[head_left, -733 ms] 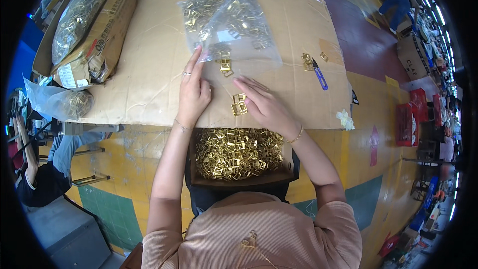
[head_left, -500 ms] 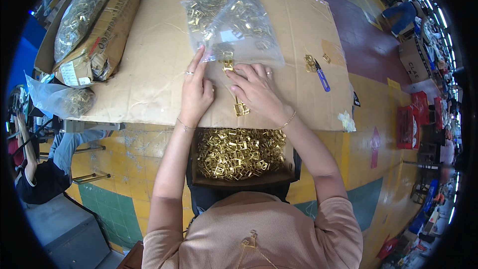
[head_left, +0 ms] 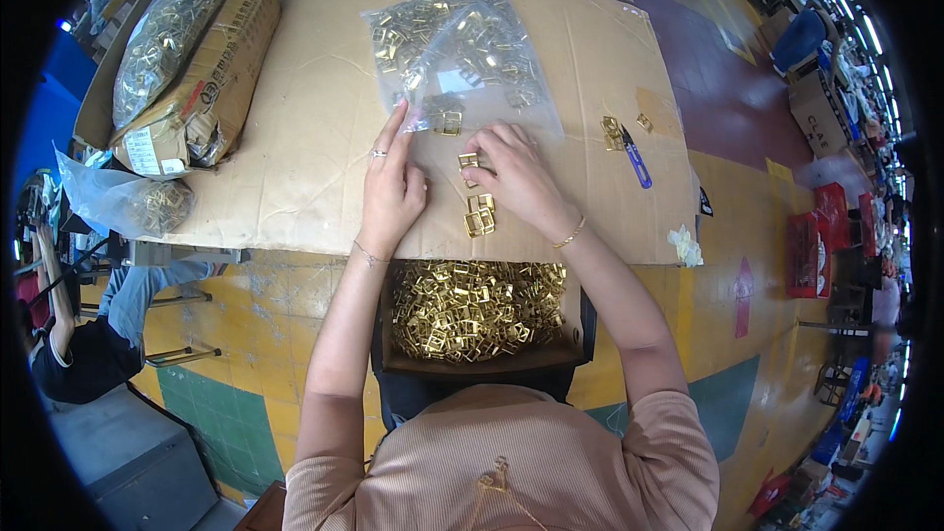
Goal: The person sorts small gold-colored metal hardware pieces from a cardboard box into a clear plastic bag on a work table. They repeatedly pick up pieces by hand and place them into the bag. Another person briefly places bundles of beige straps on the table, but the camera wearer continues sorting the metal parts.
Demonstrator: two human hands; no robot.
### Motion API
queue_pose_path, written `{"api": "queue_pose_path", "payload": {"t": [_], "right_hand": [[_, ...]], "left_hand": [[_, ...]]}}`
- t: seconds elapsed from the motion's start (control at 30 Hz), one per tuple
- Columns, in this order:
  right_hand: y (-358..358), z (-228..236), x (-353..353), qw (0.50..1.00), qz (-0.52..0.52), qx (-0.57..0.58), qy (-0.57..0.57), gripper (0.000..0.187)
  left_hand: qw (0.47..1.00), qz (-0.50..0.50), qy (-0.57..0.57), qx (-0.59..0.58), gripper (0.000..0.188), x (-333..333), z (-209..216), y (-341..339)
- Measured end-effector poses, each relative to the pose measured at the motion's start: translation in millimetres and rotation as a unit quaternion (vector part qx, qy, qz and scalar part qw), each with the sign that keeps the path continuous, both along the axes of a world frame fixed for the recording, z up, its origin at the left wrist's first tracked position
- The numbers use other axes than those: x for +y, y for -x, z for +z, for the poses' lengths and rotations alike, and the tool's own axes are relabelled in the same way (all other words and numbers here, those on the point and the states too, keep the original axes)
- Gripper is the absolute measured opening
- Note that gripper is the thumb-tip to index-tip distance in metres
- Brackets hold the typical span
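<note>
Gold-coloured metal shows at the right hand (head_left: 516,179), whose curled fingers partly hide a rectangular buckle (head_left: 468,161) on the cardboard-covered table (head_left: 315,118); we cannot tell whether they pinch it. The left hand (head_left: 390,199) lies loosely spread, forefinger at the edge of a clear plastic bag (head_left: 539,123) whose contents, more buckles, blur under the film. Below, we find a cardboard box (head_left: 482,366) heaped with buckles, its far side hidden by the table
</note>
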State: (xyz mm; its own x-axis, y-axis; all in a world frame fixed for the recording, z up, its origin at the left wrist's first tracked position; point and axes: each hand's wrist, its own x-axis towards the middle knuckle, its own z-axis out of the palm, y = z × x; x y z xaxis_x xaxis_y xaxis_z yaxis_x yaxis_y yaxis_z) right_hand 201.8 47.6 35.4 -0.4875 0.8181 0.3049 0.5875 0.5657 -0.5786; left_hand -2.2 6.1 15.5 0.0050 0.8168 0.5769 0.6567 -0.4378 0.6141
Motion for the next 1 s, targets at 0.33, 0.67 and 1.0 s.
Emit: {"api": "queue_pose_path", "payload": {"t": [0.33,0.67,1.0], "right_hand": [[-2.3,-6.8,7.1,0.997,0.035,0.043,-0.06,0.012],[-21.0,3.3,-55.4,0.992,0.125,0.027,-0.009,0.013],[-3.7,-10.2,0.8,0.993,0.116,0.016,-0.023,0.018]], "left_hand": [[1.0,-0.001,0.009,-0.003,0.07,0.1,-2.5,1.2],[0.994,-0.02,0.081,-0.073,0.073,-4.7,1.5,-0.9],[0.996,-0.018,0.057,-0.07,0.073,-4.0,6.0,-1.3]]}}
